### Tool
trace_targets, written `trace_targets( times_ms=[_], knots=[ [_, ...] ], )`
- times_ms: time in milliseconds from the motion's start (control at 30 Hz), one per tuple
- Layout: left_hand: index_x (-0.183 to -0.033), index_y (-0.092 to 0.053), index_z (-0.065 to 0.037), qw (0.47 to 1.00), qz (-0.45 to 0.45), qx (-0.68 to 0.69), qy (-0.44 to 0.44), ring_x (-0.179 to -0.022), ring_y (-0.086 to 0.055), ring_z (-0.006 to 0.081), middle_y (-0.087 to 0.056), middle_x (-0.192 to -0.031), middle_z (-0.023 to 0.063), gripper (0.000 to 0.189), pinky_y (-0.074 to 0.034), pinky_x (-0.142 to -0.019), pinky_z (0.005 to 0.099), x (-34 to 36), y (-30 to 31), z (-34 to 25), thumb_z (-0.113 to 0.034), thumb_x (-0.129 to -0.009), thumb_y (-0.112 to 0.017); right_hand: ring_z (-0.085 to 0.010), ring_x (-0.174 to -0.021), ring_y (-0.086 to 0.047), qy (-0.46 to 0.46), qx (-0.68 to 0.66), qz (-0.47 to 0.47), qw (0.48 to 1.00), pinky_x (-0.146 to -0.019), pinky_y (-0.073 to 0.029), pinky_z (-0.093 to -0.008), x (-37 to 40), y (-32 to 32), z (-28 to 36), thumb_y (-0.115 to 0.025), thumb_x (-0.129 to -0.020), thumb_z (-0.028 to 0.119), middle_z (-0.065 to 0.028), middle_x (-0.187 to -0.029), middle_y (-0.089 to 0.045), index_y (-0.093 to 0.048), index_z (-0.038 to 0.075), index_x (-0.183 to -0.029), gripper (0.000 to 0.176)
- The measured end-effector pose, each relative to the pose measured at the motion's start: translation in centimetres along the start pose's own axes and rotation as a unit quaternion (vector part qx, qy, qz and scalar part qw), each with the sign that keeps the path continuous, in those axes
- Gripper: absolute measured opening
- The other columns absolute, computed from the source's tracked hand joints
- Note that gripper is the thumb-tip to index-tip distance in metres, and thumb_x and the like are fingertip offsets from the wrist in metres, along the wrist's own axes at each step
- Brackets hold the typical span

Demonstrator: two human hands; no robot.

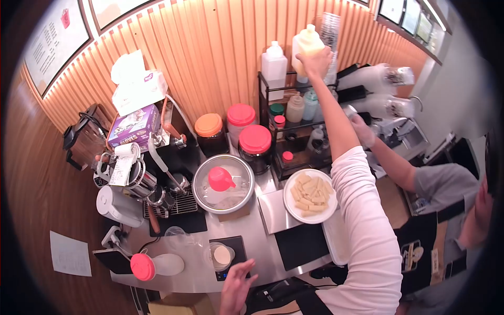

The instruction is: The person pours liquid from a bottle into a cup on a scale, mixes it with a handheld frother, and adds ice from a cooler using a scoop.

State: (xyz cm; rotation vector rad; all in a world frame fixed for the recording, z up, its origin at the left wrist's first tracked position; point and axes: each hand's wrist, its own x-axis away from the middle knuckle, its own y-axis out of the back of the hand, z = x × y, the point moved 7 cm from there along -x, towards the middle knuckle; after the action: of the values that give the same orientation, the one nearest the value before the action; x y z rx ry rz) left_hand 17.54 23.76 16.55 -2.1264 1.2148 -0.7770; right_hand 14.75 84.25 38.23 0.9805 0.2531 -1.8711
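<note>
My right hand (316, 62) reaches up to the top of the black rack (269, 111), its fingers closed around a square plastic bottle (310, 43) with pale yellow contents. A second, whitish bottle (274, 67) stands to its left. At the front edge of the counter, my left hand (239, 283) is empty, with fingers apart. It is beside a black digital scale (237, 245), which carries a small clear cup (223, 255) of cream-coloured contents. A clear plastic cup (179, 239) lies just left of the scale.
A metal bowl (198, 197) holds a pink funnel. Behind it are lidded jars (255, 140). A plate (287, 206) of pale, stick-shaped food is on the right. At the left stand a coffee machine (181, 202) and a pink-capped bottle (168, 264). A co-worker's hand (362, 130) is near the rack.
</note>
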Motion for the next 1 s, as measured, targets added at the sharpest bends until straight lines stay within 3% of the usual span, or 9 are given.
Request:
trace_targets(
  times_ms=[100,200,400,500,600,800,900,967,1000],
  knots=[
    [-0.141,-0.040,-0.009,0.997,-0.025,-0.067,-0.019,-0.142,-0.027,0.0260,-0.034,-0.151,0.0103,0.054,-0.019,-0.114,0.0453,1.6,0.9,-0.2,-0.037,-0.097,-0.051,-0.0378,-0.113,-0.047,-0.023,0.013,0.012,1.000,-0.096,-0.043,-0.0461,0.8,-2.8,-0.6,-0.089,-0.050,0.040,-0.0210,-0.115,-0.049,-0.044,-0.001,-0.110,0.086],
    [-0.140,-0.041,-0.009,0.993,-0.094,-0.076,-0.012,-0.141,-0.029,0.0270,-0.034,-0.151,0.0110,0.051,-0.023,-0.113,0.0459,1.7,0.9,-0.3,-0.036,-0.098,-0.050,-0.0364,-0.113,-0.049,-0.019,0.043,0.013,0.999,-0.092,-0.046,-0.0466,0.7,-3.8,-0.2,-0.088,-0.048,0.053,-0.0213,-0.116,-0.050,-0.044,-0.002,-0.114,0.096],
    [-0.141,-0.039,-0.008,0.994,-0.090,-0.061,-0.004,-0.143,-0.025,0.0272,-0.031,-0.153,0.0116,0.051,-0.020,-0.114,0.0456,-0.7,0.1,0.7,-0.034,-0.098,-0.049,-0.0366,-0.114,-0.051,-0.125,0.057,0.100,0.985,-0.091,-0.047,-0.0471,1.0,-5.5,-3.2,-0.085,-0.046,0.062,-0.0225,-0.119,-0.050,-0.044,-0.006,-0.114,0.105],
    [-0.134,-0.049,-0.009,0.984,-0.114,-0.133,-0.040,-0.127,-0.048,0.0265,-0.050,-0.138,0.0114,0.047,-0.039,-0.099,0.0435,-1.9,-0.7,0.4,-0.040,-0.099,-0.046,-0.0374,-0.114,-0.050,-0.126,0.071,0.104,0.984,-0.092,-0.047,-0.0462,2.1,-7.0,-4.2,-0.085,-0.045,0.064,-0.0230,-0.119,-0.050,-0.044,-0.007,-0.114,0.107],
    [-0.129,-0.044,-0.003,0.989,-0.127,-0.077,-0.002,-0.134,-0.037,0.0274,-0.042,-0.142,0.0181,0.047,-0.035,-0.105,0.0406,-2.1,0.5,1.3,-0.025,-0.090,-0.059,-0.0382,-0.115,-0.049,-0.139,0.063,0.109,0.982,-0.094,-0.046,-0.0463,2.6,-7.9,-5.9,-0.086,-0.045,0.064,-0.0248,-0.120,-0.048,-0.043,-0.008,-0.115,0.109],
    [-0.124,-0.048,-0.002,0.983,-0.137,-0.122,-0.027,-0.126,-0.047,0.0245,-0.051,-0.134,0.0171,0.038,-0.039,-0.101,0.0369,-1.9,-0.3,0.7,-0.013,-0.090,-0.058,-0.0403,-0.121,-0.042,-0.098,0.040,0.227,0.968,-0.102,-0.039,-0.0459,5.3,-9.9,-8.4,-0.089,-0.048,0.055,-0.0306,-0.126,-0.041,-0.034,-0.013,-0.126,0.118],
    [-0.119,-0.052,-0.001,0.971,-0.137,-0.191,-0.034,-0.118,-0.054,0.0211,-0.059,-0.124,0.0148,0.033,-0.041,-0.099,0.0347,-1.1,-0.5,0.4,-0.008,-0.088,-0.059,-0.0432,-0.123,-0.039,-0.069,-0.008,0.193,0.979,-0.105,-0.035,-0.0465,6.7,-8.2,-5.9,-0.090,-0.049,0.049,-0.0335,-0.129,-0.036,-0.025,-0.013,-0.134,0.124],
    [-0.113,-0.055,0.000,0.973,-0.104,-0.206,-0.014,-0.109,-0.059,0.0195,-0.063,-0.114,0.0135,0.027,-0.044,-0.094,0.0327,-1.2,-0.9,0.6,-0.007,-0.087,-0.060,-0.0459,-0.130,-0.029,-0.084,-0.224,0.171,0.956,-0.109,-0.030,-0.0477,10.2,-0.9,-0.8,-0.087,-0.059,0.038,-0.0342,-0.136,-0.028,-0.015,-0.011,-0.141,0.119],
    [-0.110,-0.056,0.000,0.973,-0.085,-0.215,-0.006,-0.105,-0.061,0.0187,-0.066,-0.110,0.0129,0.024,-0.046,-0.091,0.0318,-1.3,-1.0,0.7,-0.006,-0.087,-0.060,-0.0392,-0.132,-0.028,-0.046,-0.286,0.154,0.945,-0.109,-0.028,-0.0479,12.4,3.6,1.5,-0.084,-0.066,0.041,-0.0296,-0.139,-0.026,-0.018,-0.006,-0.142,0.111]
  ],
)
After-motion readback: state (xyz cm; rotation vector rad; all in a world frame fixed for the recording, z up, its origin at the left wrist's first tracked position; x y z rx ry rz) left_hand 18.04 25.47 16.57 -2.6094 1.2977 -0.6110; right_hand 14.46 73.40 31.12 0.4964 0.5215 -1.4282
